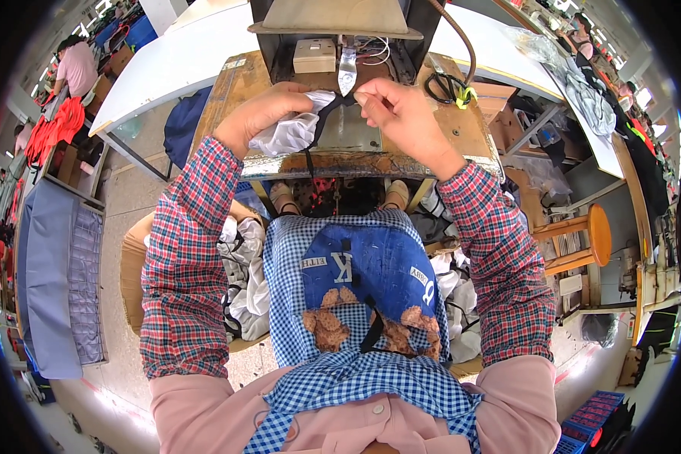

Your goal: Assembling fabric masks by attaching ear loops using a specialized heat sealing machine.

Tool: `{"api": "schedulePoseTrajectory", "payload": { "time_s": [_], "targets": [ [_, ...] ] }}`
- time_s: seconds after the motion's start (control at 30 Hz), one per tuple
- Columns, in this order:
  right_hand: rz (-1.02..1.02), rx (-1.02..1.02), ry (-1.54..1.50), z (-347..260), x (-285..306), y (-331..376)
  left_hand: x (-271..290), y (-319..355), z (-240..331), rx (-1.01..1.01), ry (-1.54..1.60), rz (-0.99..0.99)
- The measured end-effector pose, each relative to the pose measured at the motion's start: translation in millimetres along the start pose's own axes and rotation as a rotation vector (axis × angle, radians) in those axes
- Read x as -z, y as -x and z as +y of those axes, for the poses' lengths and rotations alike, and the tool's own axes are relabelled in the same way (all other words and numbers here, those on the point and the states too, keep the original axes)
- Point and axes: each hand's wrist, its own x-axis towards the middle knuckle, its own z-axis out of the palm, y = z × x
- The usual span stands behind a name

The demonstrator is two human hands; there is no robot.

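Observation:
My left hand [268,112] is closed on a bunched white cloth piece [286,136] with black trim. From the cloth a narrow black strap [327,115] runs across to my right hand [407,117], whose thumb and forefinger pinch its other end. Between my hands, the strap passes just under the pointed metal tip [347,76] of a bench machine; I cannot tell whether they touch. A loose black end hangs over the worn front edge of the wooden bench [416,155].
A beige switch box [314,56] sits beside the tip, and a black-looped tool [445,89] with a yellow-green tie lies right. Boxes of white cloth pieces [246,291] flank my lap. A wooden stool [599,234] stands right; white tables [159,76] flank the bench.

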Motion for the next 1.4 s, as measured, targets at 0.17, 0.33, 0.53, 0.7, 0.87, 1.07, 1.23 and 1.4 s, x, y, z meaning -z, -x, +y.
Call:
{"api": "schedulePoseTrajectory", "payload": {
  "time_s": [0.17, 0.33, 0.53, 0.7, 0.87, 1.07, 1.23, 1.4],
  "targets": [
    [-0.006, -0.041, -0.038, 1, 1, 1, -3, 4, 5, -0.016, 0.039, -0.027],
    [-0.011, -0.088, -0.115, 6, 2, 2, -7, 9, 12, -0.027, 0.038, -0.085],
    [-0.112, -0.261, -0.407, 2, -7, 21, -21, 29, 3, 0.065, 0.191, -0.152],
    [-0.170, -0.431, -0.740, -20, -30, 55, -53, 64, -5, 0.103, 0.460, -0.283],
    [-0.055, -0.437, -0.925, -25, -46, 70, -56, 83, -2, -0.056, -0.138, -0.190],
    [0.012, -0.400, -0.691, -31, -60, 82, -113, 127, 6, -0.655, -0.838, 0.356],
    [-0.054, -0.317, -0.551, -40, -67, 88, -109, 129, -11, -0.491, -0.796, 0.406],
    [-0.092, -0.305, -0.523, -39, -51, 90, -94, 136, -5, -0.446, -0.489, 0.280]
  ]
}}
